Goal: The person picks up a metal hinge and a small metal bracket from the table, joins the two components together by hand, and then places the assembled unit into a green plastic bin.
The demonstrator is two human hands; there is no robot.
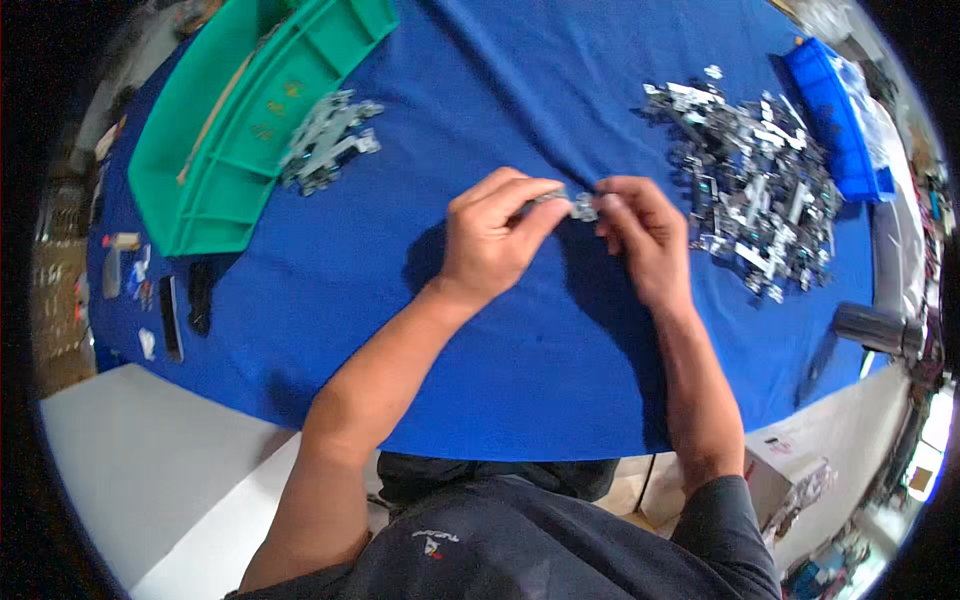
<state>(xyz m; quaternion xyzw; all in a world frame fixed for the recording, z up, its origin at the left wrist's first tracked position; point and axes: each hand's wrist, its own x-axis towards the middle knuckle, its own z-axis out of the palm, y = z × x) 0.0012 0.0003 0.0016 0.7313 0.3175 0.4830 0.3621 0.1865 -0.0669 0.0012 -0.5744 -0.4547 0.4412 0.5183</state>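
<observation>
Small white lettering on dark shirt; illegible.

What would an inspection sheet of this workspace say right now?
Surface: wrinkled blue cloth.
Job's things: small silvery piece near the middle; grey parts heap at left, larger black-and-silver heap at right.
Clutter: green bin at upper left, blue bin at upper right, flat dark slab at left, dark cylinder at right.
Hands: left hand pinches the piece; right hand at its other side, grip unclear.
Cables: thin dark line below the cloth's edge, possibly a cable.
Surroundings: white surface at lower left.
</observation>
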